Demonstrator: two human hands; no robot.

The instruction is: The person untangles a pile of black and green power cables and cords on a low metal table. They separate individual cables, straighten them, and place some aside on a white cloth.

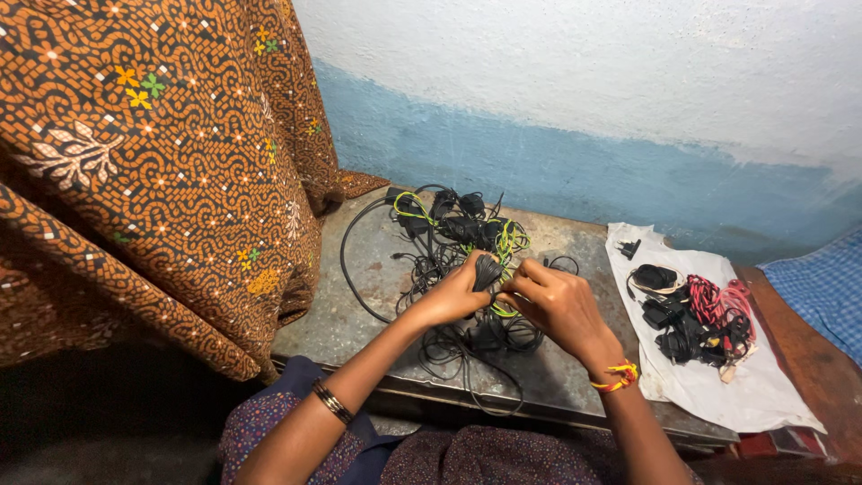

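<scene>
Both hands closed on stuff: left hand (453, 295) gripping a black cable bundle (488, 269), right hand (552, 301) pinching a yellow-green wire (508, 241) over the tangled pile on the bench (575, 364).

Both forearms reached forward from the bottom of the view and converged at the centre. The left hand (452, 295) lay palm-down, wrist slightly bent, its fingers curled and closed at the tips, thumb tucked toward the other hand. The right hand (555, 304) sat just beside it, knuckles up, fingers bent inward in a pinch, fingertips almost meeting those of the left. The left wrist wore a dark bangle, the right wrist a red-and-yellow thread band.
</scene>
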